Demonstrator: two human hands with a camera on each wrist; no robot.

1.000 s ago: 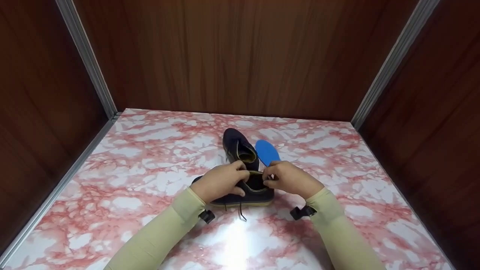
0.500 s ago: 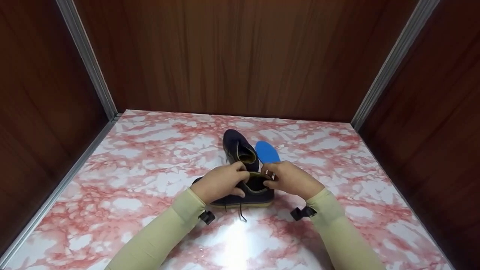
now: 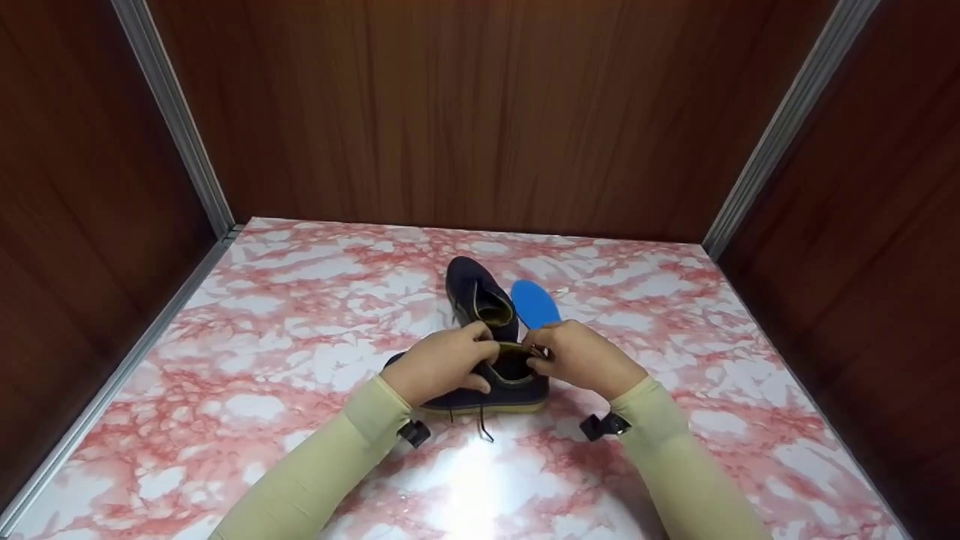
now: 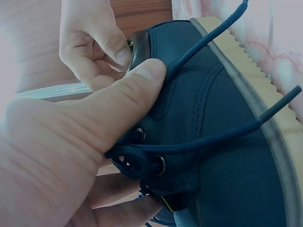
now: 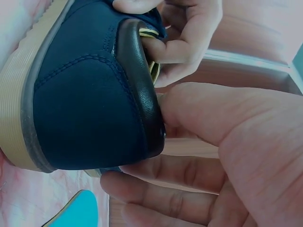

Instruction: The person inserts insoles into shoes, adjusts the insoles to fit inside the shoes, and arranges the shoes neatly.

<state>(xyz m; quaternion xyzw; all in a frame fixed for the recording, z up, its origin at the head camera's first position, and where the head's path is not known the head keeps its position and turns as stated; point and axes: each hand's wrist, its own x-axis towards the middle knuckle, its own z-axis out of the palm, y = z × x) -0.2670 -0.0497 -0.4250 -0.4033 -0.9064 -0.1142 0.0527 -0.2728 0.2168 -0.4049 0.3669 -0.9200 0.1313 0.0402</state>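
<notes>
A dark navy lace-up shoe [image 3: 517,395] with a tan sole lies with its toe to the left. My left hand [image 3: 439,365] grips its lacing area, thumb on the near eyelet flap and fingers on the far side, as the left wrist view shows. At the heel, my right hand [image 3: 586,358] pinches the collar [image 5: 142,85], thumb at the opening and fingers along the far outside. A loose lace [image 4: 203,142] hangs over the shoe's side. What lies deep inside the shoe is hidden.
Behind the hands stands a second navy shoe [image 3: 466,279], toe pointing away. A blue insole [image 3: 534,301] lies to its right, partly hidden by my right hand. Wood-grain panels [image 3: 480,112] enclose the red-and-white marbled table [image 3: 300,315] at the back and sides.
My right fingers shift slightly at the heel collar. The left hand, both shoes and the insole keep their places.
</notes>
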